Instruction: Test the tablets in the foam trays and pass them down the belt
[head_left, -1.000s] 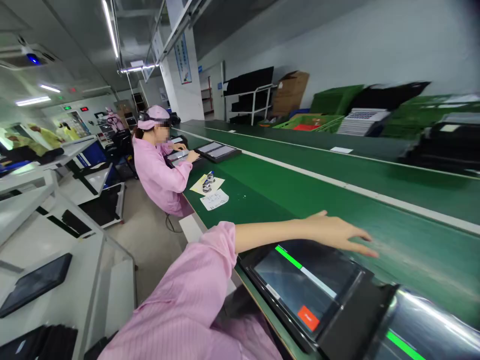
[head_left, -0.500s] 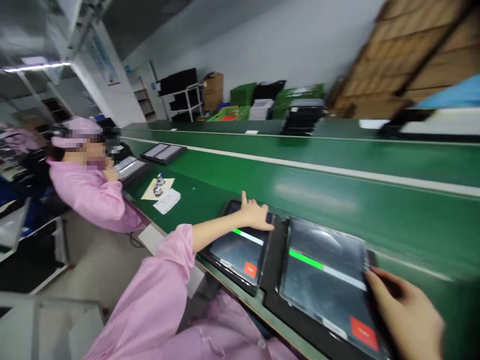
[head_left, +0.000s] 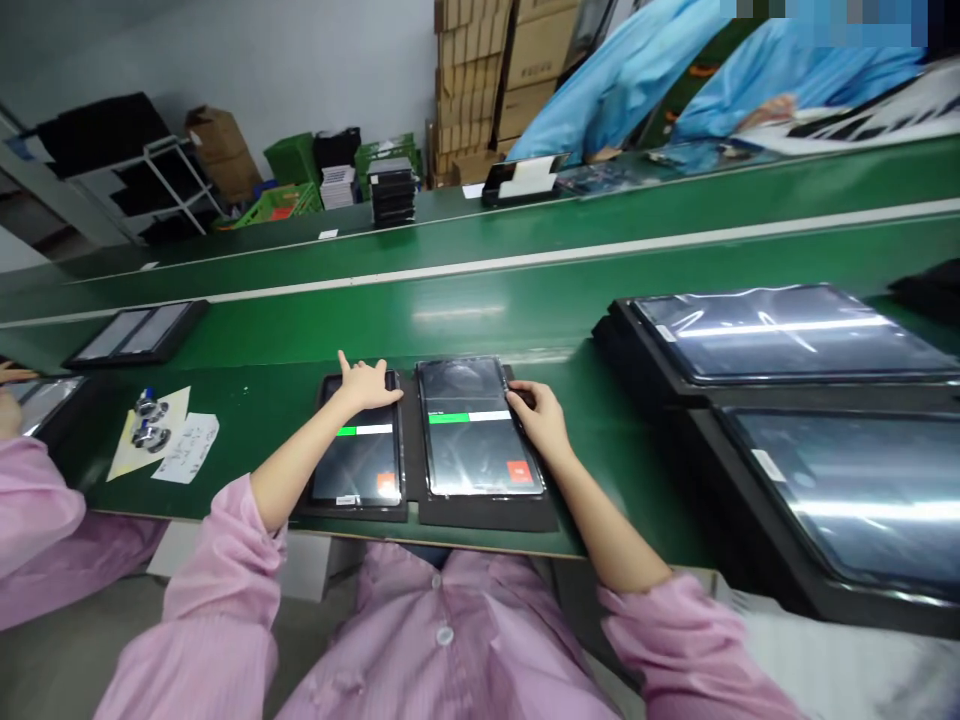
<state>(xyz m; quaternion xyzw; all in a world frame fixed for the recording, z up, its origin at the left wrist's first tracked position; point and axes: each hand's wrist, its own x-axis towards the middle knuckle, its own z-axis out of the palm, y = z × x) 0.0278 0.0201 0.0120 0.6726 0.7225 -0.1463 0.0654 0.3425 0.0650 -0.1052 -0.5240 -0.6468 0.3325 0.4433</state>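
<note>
Two tablets with lit screens lie side by side in a black foam tray (head_left: 487, 514) in front of me. Each screen shows a green and white bar and a red button. My left hand (head_left: 367, 387) rests over the top of the left tablet (head_left: 352, 465), its fingers spread and holding nothing. At the right edge of the right tablet (head_left: 469, 450), my right hand (head_left: 544, 418) has its thumb and curled fingers closed on the rim. The undersides of both tablets are hidden.
More film-covered tablets (head_left: 795, 330) sit in black foam at my right. To the left are a paper note (head_left: 187, 448), small metallic items (head_left: 151, 420) and another tray of tablets (head_left: 135, 330). A pink-sleeved person (head_left: 37, 500) works there; blue sleeves (head_left: 600, 90) show across the bench.
My view has swung to the right, bringing the tablets at my right and the blue-sleeved person into sight. Both hands stay at the same tablets, with the bars still showing.
</note>
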